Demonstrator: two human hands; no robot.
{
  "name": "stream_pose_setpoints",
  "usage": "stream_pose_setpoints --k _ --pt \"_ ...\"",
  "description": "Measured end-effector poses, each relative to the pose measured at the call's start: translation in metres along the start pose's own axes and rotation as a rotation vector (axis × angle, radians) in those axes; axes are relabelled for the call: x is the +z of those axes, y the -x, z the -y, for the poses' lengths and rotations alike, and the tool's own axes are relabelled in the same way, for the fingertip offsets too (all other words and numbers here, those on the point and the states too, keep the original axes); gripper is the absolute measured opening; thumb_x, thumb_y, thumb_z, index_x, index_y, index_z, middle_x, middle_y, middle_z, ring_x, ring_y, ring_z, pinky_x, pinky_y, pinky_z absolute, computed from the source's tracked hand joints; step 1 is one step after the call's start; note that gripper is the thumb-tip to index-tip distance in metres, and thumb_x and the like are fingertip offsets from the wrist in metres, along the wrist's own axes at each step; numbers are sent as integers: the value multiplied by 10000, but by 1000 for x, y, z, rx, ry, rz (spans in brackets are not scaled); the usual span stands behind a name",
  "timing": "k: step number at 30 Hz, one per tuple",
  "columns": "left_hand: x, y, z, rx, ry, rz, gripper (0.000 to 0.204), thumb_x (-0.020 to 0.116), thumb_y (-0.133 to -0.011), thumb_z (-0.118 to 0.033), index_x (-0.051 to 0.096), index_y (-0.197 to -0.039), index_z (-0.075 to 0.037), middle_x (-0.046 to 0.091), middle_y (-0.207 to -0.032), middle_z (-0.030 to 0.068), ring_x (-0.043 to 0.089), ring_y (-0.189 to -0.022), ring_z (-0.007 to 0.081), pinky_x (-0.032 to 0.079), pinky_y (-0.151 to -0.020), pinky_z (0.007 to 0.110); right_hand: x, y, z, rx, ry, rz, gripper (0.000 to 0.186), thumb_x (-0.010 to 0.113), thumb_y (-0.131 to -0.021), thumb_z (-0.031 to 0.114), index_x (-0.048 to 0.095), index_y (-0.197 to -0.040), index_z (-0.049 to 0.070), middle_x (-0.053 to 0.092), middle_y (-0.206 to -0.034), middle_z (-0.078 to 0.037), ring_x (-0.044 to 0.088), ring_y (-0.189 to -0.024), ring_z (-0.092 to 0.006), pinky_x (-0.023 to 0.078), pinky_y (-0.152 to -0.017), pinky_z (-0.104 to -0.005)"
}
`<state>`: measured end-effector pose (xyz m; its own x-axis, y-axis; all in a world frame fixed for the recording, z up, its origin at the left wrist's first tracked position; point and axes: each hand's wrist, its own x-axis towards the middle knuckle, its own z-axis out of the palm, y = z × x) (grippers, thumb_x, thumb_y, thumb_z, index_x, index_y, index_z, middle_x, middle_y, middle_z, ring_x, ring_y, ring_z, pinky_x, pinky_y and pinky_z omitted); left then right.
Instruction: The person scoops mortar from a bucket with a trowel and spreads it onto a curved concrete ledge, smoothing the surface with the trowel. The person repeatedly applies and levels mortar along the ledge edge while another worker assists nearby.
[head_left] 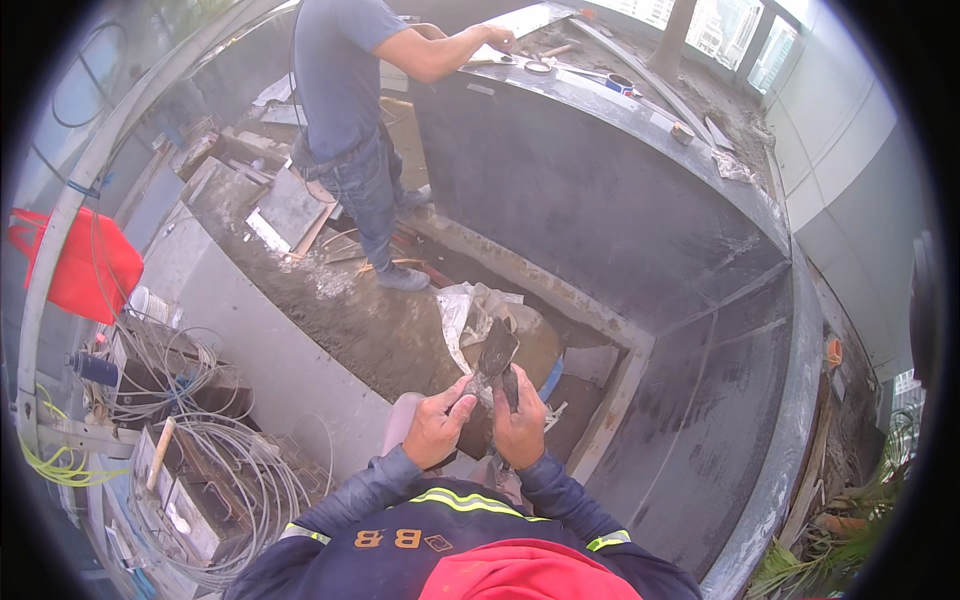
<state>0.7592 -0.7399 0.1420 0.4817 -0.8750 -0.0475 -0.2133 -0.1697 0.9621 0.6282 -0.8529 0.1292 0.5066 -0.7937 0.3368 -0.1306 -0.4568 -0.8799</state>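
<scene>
In front of my body, my right hand (520, 428) is closed round the dark handle of a small trowel (498, 347). Its dark, dirty blade points up and away from me. Close on the left, my left hand (430, 430) has thumb and fingertips pinched together beside the base of the blade. Whatever lies between those fingertips is too small to make out. Just beyond the trowel, a crumpled whitish bag (468, 310) rests on the dirty ground.
A co-worker (345, 110) stands ahead, arms over a ledge (640, 105) with tape rolls and tools. A dark panelled wall (600, 190) curves along my right. To the left are coiled cables (225, 470), a red cloth (85, 265), a curved grey panel (250, 340) and rubble.
</scene>
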Motion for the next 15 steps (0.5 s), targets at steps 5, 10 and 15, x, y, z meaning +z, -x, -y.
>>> stream_pose_setpoints --k 5,10,15 --pt "-60 -80 32 -177 219 -266 465 597 -1051 -271 580 -1411 24 636 -748 74 566 -706 103 476 -658 289 7 -77 -20 79 184 396 475 677 -904 21 557 -1357 -57 673 -1202 -267 680 -1069 -382 521 -941 -371" --pt "-140 -197 97 -49 43 -283 475 615 -1037 -288 591 -1401 17 656 -808 88 591 -742 134 496 -713 297 14 -240 -83 -101 322 -75 437 623 -1017 167 567 -1397 -42 683 -995 -125 641 -883 -207 514 -813 -343" --pt "-212 -299 133 292 -188 -200 433 653 -992 -236 629 -1348 8 709 -911 212 709 -802 308 532 -742 349 62 -355 -61 151 110 -315 410 548 -1080 219 573 -1416 -15 642 -922 -32 534 -666 -73 458 -611 -238"
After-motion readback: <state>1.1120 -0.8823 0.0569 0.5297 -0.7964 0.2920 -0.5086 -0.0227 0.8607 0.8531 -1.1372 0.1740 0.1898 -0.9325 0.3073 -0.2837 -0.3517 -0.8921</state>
